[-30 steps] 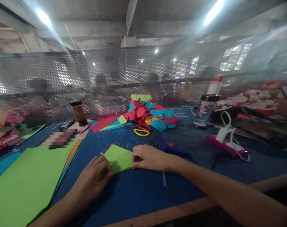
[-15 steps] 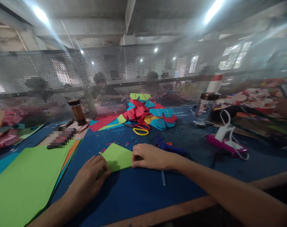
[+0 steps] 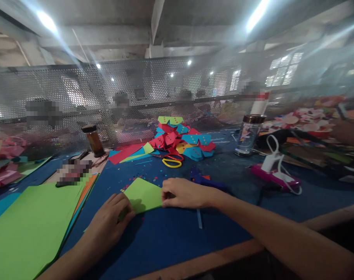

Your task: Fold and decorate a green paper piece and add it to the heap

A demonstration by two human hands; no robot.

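Observation:
A small folded green paper (image 3: 142, 194) lies on the blue table (image 3: 171, 237) in front of me. My left hand (image 3: 111, 219) presses its near left corner with curled fingers. My right hand (image 3: 184, 193) pinches its right edge, fingers pressed together on the fold. Both hands rest on the table surface.
A stack of green and orange sheets (image 3: 31, 225) lies at the left. Scissors with yellow and red handles (image 3: 172, 160), a pile of red and blue paper pieces (image 3: 182, 142), a blue glue gun (image 3: 204, 179), a brown jar (image 3: 92, 140), a glass jar (image 3: 248, 134) and a pink-based stand (image 3: 274, 175) sit beyond. A perforated screen (image 3: 153, 93) closes the back.
Hands and paper keep their places; the left fingers have slid slightly along the near corner. The view has shifted a little to the right.

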